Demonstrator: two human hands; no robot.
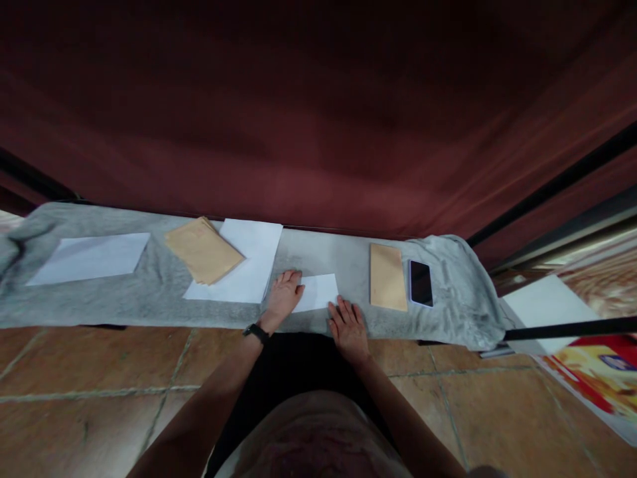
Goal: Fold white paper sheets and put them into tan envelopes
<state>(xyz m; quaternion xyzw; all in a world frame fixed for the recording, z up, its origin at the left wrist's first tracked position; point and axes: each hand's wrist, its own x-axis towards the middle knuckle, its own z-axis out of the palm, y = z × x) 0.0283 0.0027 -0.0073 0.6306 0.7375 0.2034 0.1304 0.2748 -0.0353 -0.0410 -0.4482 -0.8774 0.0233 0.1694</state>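
Note:
A small white sheet of paper (317, 293), perhaps folded, lies on the grey cloth in front of me. My left hand (284, 293), with a dark watch on its wrist, rests flat over the paper's left end, fingers stretched out. At the lower right corner of the same paper, the fingertips of my right hand (350, 326) press down, fingers slightly spread. Left of my left hand is a larger stack of white paper (253, 259), partly covered by a pile of brown envelopes (204, 251). A brown envelope (388, 277) lies to the right of my right hand.
The narrow surface is draped with a grey cloth (343, 255). A phone (421, 283) lies at the right, and another white sheet (94, 257) at the far left. A dark red curtain (318, 159) hangs behind. A printed box (602, 372) stands at the lower right.

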